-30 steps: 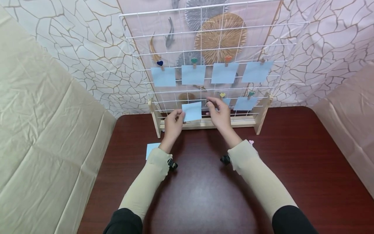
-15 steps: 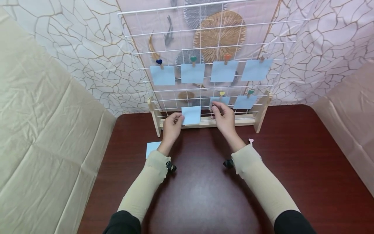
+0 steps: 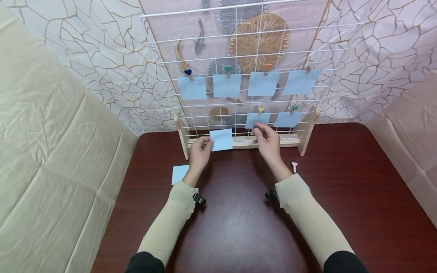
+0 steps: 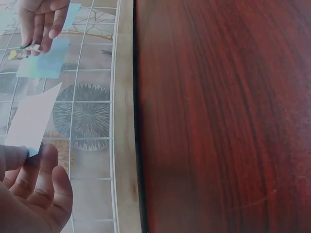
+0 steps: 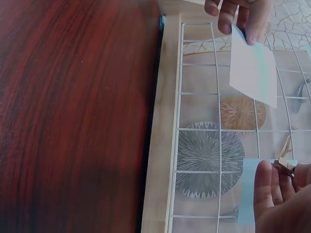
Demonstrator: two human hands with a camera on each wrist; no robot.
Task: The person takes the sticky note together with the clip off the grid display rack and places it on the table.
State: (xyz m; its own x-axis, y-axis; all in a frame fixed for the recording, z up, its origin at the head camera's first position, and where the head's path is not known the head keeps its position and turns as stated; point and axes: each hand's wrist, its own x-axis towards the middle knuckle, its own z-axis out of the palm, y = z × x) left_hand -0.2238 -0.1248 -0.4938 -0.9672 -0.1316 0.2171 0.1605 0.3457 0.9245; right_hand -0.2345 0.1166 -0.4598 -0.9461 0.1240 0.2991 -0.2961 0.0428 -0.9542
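Held card: a light blue card (image 3: 222, 140) is held in front of the lower part of the white wire grid (image 4: 112, 131), above the bench (image 3: 235, 212).
Left hand: the card's side edge is pinched between thumb and fingers of the left hand (image 3: 200, 151), the other fingers being loosely bent.
Right hand: a small clip (image 5: 283, 165) is pinched between thumb and fingertips of the right hand (image 3: 269, 143), just in front of a hung card (image 3: 252, 120); the colour of its front cannot be told.
Lower row: that hung card is held by a yellow heart clip (image 3: 261, 109), and the card beside it (image 3: 288, 119) by a green one (image 3: 294, 108).
Upper row: four blue cards (image 3: 192, 88) are clipped side by side.
Grid stand: the grid is carried by a wooden base (image 3: 244, 142).
Bench left: a loose blue card (image 3: 179, 174) is partly hidden by the left arm.
Bench right: a pink-topped clip (image 3: 294, 167) is seen near the right sleeve (image 3: 307, 212).
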